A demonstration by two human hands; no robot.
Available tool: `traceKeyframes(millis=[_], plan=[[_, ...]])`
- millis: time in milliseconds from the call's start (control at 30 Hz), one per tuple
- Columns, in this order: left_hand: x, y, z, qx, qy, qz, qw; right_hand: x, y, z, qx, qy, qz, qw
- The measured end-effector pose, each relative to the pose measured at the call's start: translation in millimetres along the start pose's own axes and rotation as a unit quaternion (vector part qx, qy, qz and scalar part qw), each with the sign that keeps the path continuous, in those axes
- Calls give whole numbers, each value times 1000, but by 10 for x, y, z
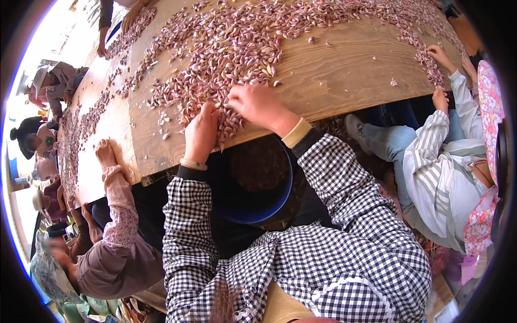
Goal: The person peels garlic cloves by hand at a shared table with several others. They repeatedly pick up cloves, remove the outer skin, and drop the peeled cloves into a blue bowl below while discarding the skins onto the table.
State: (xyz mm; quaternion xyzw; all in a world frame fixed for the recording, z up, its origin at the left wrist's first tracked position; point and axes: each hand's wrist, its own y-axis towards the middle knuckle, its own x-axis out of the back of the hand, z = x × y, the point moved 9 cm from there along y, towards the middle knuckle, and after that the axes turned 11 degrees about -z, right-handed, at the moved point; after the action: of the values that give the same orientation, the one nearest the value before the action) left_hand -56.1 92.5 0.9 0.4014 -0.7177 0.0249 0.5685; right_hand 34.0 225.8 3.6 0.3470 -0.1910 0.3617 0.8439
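Loose garlic cloves (218, 52) with pinkish skins spread in a thick heap over a plywood table (323, 76). At the heap's near end, by the table edge, my left hand (201, 131) rests among the cloves, thumb and forefinger drawn together. Just to its right, my right hand (260, 105) is over the cloves with curled, slightly blurred fingers. Whether either hand pinches a clove cannot be made out. Below the edge, between my forearms, stands a round blue tub (288, 177) with a dark brownish mass at its bottom.
To the right, a person in a striped shirt has both hands (440, 99) at a narrow row of cloves. On the left, another person's hand (106, 152) leans on the table. More people line the far left side. Single cloves and skin scraps (394, 82) dot the wood.
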Motion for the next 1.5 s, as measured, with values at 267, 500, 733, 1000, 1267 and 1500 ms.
traceKeyframes(millis=[267, 500, 733, 1000, 1267, 1500], plan=[[102, 344, -32, 119, -174, -48, 976, -7, 210, -418, -67, -114, -13, 991], [-176, 59, -281, 439, -685, 28, 581, 134, 301, -412, -65, -17, -92, 993], [-178, 281, -253, 303, -467, 69, 828, 431, 309, -1000, -186, -130, -127, 965], [-720, 1036, -731, -64, 32, 67, 995, 409, 251, -984, -113, -97, -63, 987], [-951, 1127, -712, -79, 55, 120, 988, 443, 462, -1195, -246, 251, -193, 916], [-487, 784, -455, 158, -300, 52, 939, 283, 594, -1009, -239, -94, -165, 952]])
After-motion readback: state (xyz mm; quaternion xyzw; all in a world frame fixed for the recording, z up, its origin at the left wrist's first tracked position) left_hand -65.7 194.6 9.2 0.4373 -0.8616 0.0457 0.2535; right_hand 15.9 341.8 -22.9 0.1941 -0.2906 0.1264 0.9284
